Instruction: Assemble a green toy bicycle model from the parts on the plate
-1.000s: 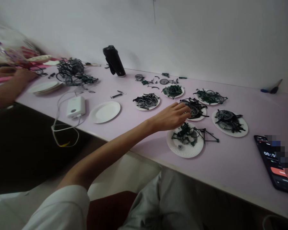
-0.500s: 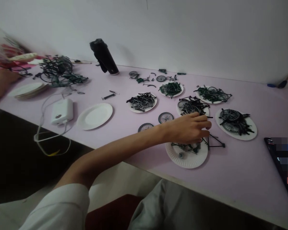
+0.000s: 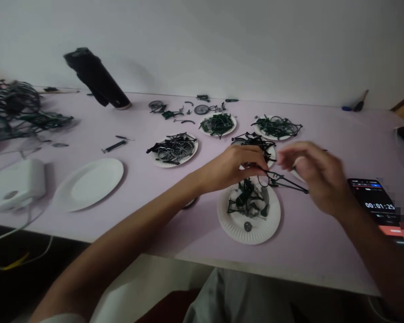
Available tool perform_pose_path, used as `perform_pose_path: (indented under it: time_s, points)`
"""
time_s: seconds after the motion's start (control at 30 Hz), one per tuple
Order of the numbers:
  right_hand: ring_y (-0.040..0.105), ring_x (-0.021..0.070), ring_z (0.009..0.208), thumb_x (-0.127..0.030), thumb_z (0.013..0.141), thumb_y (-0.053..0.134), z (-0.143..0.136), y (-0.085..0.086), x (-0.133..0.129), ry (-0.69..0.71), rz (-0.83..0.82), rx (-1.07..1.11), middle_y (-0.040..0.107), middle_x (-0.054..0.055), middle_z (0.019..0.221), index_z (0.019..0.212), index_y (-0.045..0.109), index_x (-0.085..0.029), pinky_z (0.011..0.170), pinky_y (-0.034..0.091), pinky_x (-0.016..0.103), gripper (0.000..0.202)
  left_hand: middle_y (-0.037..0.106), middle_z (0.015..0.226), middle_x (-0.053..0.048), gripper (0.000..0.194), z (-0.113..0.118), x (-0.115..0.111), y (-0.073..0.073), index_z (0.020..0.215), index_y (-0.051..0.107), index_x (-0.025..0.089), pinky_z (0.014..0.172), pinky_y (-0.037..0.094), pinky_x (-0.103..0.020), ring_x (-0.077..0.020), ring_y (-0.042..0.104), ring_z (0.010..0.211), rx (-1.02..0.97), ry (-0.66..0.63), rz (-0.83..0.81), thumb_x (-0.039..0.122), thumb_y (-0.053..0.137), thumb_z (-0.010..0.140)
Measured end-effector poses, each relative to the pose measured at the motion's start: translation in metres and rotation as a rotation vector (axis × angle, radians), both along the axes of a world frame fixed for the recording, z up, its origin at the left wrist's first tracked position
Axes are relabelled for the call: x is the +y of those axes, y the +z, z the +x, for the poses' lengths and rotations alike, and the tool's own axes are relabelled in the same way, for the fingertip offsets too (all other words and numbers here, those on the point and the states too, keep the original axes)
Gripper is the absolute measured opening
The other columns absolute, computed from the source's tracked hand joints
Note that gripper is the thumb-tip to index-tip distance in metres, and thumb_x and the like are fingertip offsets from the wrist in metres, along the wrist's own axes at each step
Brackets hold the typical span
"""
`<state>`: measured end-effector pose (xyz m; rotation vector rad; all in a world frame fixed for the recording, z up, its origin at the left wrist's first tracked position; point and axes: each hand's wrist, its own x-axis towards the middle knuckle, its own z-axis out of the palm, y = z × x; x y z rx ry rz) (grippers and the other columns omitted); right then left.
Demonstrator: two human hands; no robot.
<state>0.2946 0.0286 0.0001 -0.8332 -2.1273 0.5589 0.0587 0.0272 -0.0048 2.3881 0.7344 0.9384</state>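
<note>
My left hand (image 3: 237,166) pinches a thin dark toy-bicycle frame (image 3: 286,181) at one end, above the near paper plate (image 3: 272,229). The frame's narrow bars stretch to the right, partly in front of my right hand (image 3: 319,179). That hand is a little blurred, its fingers curved and apart, with nothing seen in its grasp. Small dark-green bicycle parts (image 3: 247,197) and a little round piece (image 3: 247,226) lie on the near plate. Just behind my hands, another plate of dark parts (image 3: 254,143) is partly covered.
Plates of wheels and frames (image 3: 175,148), green pieces (image 3: 217,124) and mixed parts (image 3: 278,127) stand farther back. A bare plate (image 3: 90,184), a white charger (image 3: 20,184) and a black bottle (image 3: 99,80) are leftward. A phone (image 3: 377,202) showing a timer lies rightward.
My right hand has come into view from the right, close to the frame. My left hand has lifted the frame off the table beside the near plate. The view has swung rightward.
</note>
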Motion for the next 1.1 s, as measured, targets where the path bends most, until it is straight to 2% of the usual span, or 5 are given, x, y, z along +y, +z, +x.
perform_pose_path:
  time_s: [0.23,0.5,0.83,0.97,1.1]
  points:
    - [0.072,0.0150,0.080,-0.028,0.094,0.064,-0.019,-0.029,-0.013,0.040,-0.150,0.001,0.077,0.001,0.099,0.111,0.071,-0.029,0.072,0.060,0.026,0.018,0.070,0.092,-0.007,0.012,-0.015,-0.009,-0.020,0.094,0.073,0.015,0.073,0.053,-0.025,-0.0145,0.066,0.084,-0.180,0.086,-0.202,0.027,0.069,0.092]
    - [0.068,0.0127,0.066,-0.029,0.095,0.062,-0.008,-0.027,-0.010,-0.096,-0.270,0.139,0.071,-0.001,0.077,0.102,0.072,-0.025,0.060,0.056,0.023,0.013,0.068,0.086,-0.005,0.018,-0.026,-0.008,-0.003,0.092,0.066,0.014,0.068,0.046,-0.023,-0.0124,0.061,0.075,-0.061,0.050,-0.189,0.030,0.060,0.098]
    - [0.074,0.0213,0.083,-0.028,0.091,0.068,-0.007,-0.033,-0.006,-0.286,0.208,0.036,0.079,0.005,0.099,0.116,0.073,-0.025,0.079,0.059,0.035,0.025,0.069,0.104,-0.011,0.020,0.005,-0.036,-0.013,0.098,0.065,0.013,0.079,0.047,-0.034,-0.0203,0.063,0.091,0.472,0.027,0.508,0.023,0.048,0.103]
    - [0.073,0.0242,0.102,-0.027,0.091,0.067,-0.006,-0.034,-0.003,-0.308,0.235,0.048,0.076,0.005,0.116,0.124,0.070,-0.030,0.090,0.058,0.038,0.033,0.070,0.112,-0.011,0.013,0.022,-0.052,-0.020,0.103,0.068,0.013,0.088,0.050,-0.038,-0.0231,0.064,0.104,0.493,-0.074,0.626,0.011,0.055,0.098]
    - [0.073,0.0205,0.091,-0.024,0.092,0.066,-0.006,-0.035,-0.001,-0.292,0.137,0.032,0.076,0.006,0.113,0.132,0.064,-0.026,0.084,0.060,0.035,0.040,0.072,0.105,-0.009,0.016,0.028,-0.056,-0.026,0.095,0.070,0.014,0.086,0.052,-0.038,-0.0221,0.066,0.098,0.532,-0.072,0.625,0.010,0.055,0.098]
